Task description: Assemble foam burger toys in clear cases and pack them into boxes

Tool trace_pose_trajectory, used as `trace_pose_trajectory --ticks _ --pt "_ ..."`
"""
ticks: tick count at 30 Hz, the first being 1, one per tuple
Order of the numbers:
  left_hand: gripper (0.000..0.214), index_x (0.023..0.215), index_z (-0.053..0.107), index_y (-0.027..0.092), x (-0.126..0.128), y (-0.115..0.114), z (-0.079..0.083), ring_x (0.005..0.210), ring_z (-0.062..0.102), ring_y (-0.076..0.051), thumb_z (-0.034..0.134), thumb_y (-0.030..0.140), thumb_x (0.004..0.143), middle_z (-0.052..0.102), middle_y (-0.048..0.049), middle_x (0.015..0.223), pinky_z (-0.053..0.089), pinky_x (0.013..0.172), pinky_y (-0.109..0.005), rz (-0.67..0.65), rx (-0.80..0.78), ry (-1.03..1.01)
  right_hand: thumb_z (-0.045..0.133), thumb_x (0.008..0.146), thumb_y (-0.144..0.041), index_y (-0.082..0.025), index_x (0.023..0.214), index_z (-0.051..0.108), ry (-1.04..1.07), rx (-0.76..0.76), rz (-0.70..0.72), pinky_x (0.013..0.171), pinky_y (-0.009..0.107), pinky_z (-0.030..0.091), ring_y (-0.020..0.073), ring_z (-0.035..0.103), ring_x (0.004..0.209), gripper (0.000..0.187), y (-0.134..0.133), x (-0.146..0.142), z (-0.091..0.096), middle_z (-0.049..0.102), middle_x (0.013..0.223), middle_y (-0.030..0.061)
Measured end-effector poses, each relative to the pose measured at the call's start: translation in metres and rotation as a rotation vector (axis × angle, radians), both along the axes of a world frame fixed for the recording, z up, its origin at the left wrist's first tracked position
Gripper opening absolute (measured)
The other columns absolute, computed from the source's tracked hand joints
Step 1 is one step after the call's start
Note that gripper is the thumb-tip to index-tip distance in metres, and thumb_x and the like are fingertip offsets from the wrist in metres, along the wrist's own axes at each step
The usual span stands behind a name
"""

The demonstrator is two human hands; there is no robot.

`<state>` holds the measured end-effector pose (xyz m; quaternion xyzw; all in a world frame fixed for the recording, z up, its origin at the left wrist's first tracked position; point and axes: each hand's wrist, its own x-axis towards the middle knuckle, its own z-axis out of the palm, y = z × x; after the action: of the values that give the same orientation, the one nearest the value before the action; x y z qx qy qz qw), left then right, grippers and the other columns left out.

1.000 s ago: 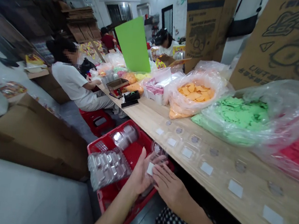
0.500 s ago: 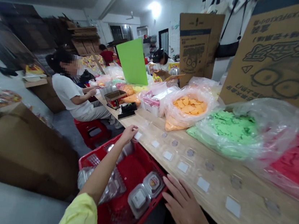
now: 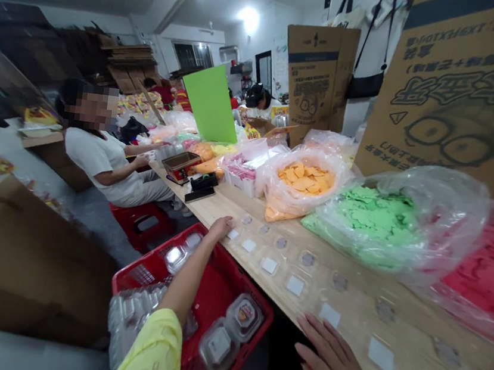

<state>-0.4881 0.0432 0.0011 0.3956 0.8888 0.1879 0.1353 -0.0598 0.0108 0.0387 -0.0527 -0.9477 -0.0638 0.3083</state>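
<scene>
My left hand (image 3: 221,228) reaches far forward to the near edge of the wooden table (image 3: 222,203), its fingers curled on a clear plastic container (image 3: 232,233) with a white label. This container stands at the far end of a row of several such containers (image 3: 295,284) laid open along the table. My right hand (image 3: 333,363) lies flat with fingers stretched out at the table's front edge, holding nothing. Below the table a red basket (image 3: 148,254) holds two closed clear containers (image 3: 237,319) and a stack of clear trays (image 3: 132,315).
Behind the row lie plastic bags of orange pieces (image 3: 304,177), green pieces (image 3: 373,215) and red pieces (image 3: 489,263). Tall cardboard boxes (image 3: 466,86) stand at the back. A person in a white shirt (image 3: 97,160) sits further along by a red stool (image 3: 143,223). A big cardboard box (image 3: 33,243) is on the left.
One second ago both hands held a container over the basket. My left hand then carried it out to the far end of the row; my right hand dropped flat by the table edge.
</scene>
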Motion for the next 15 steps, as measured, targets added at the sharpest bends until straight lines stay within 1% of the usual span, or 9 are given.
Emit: trace_pose_trajectory --ticks 3,5,8,10,12,13,14,15 --pt "0.033 0.109 0.051 0.014 0.002 0.0 0.002 0.092 0.055 -0.018 0.049 0.033 0.083 0.055 -0.008 0.107 0.046 0.079 -0.039 0.038 -0.028 0.064 0.043 0.079 -0.014 -0.021 0.095 0.059 -0.004 0.012 0.002 0.082 0.036 0.049 0.023 0.048 0.113 0.023 0.0 0.005 0.004 0.055 0.119 0.008" --pt "0.035 0.108 0.053 0.013 0.004 -0.002 0.01 0.092 0.056 -0.019 0.053 0.034 0.08 0.056 -0.0097 0.105 0.045 0.08 -0.038 0.075 -0.032 0.121 0.043 0.08 -0.014 -0.02 0.097 0.058 0.015 0.007 -0.007 0.084 0.037 0.047 0.0232 0.047 0.113 0.024 0.001 0.014 0.007 0.055 0.119 0.0084" --pt "0.043 0.11 0.053 0.012 0.013 -0.008 0.03 0.1 0.053 -0.026 0.057 0.035 0.075 0.055 -0.016 0.109 0.043 0.083 -0.037 0.105 0.016 0.235 0.044 0.08 -0.014 -0.02 0.103 0.056 0.06 -0.038 -0.049 0.088 0.038 0.042 0.0231 0.048 0.113 0.027 0.002 0.042 0.011 0.056 0.118 0.0085" --pt "0.044 0.115 0.049 0.013 0.028 -0.011 0.047 0.11 0.047 -0.028 0.053 0.035 0.077 0.05 -0.0171 0.117 0.039 0.088 -0.039 0.071 0.089 0.311 0.048 0.079 -0.014 -0.02 0.105 0.055 0.113 -0.115 -0.109 0.09 0.038 0.039 0.0222 0.05 0.109 0.027 0.0 0.074 0.013 0.059 0.113 0.0074" --pt "0.043 0.114 0.047 0.013 0.051 -0.01 0.061 0.116 0.042 -0.026 0.049 0.035 0.078 0.05 -0.0141 0.12 0.036 0.093 -0.039 -0.011 0.199 0.372 0.051 0.078 -0.014 -0.021 0.099 0.056 0.188 -0.238 -0.236 0.088 0.037 0.039 0.0213 0.054 0.101 0.023 -0.011 0.114 0.014 0.063 0.103 0.0059" --pt "0.04 0.109 0.05 0.015 0.066 -0.008 0.066 0.11 0.047 -0.024 0.05 0.039 0.076 0.056 -0.0098 0.113 0.038 0.091 -0.038 -0.051 0.367 0.47 0.052 0.078 -0.013 -0.022 0.095 0.057 0.241 -0.307 -0.331 0.085 0.037 0.039 0.0208 0.055 0.096 0.019 -0.019 0.135 0.013 0.063 0.097 0.0051" --pt "0.039 0.107 0.05 0.018 0.083 -0.005 0.069 0.108 0.048 -0.022 0.048 0.042 0.077 0.057 -0.0062 0.111 0.039 0.091 -0.037 -0.095 0.437 0.466 0.052 0.078 -0.013 -0.022 0.09 0.057 0.306 -0.374 -0.447 0.082 0.037 0.04 0.0201 0.055 0.091 0.015 -0.029 0.157 0.012 0.063 0.091 0.0045" --pt "0.037 0.106 0.05 0.023 0.101 -0.001 0.07 0.107 0.049 -0.02 0.045 0.046 0.078 0.056 -0.0009 0.113 0.042 0.089 -0.036 -0.167 0.489 0.441 0.051 0.079 -0.013 -0.021 0.086 0.056 0.389 -0.431 -0.577 0.079 0.036 0.04 0.0193 0.055 0.087 0.012 -0.039 0.179 0.009 0.061 0.087 0.0041"
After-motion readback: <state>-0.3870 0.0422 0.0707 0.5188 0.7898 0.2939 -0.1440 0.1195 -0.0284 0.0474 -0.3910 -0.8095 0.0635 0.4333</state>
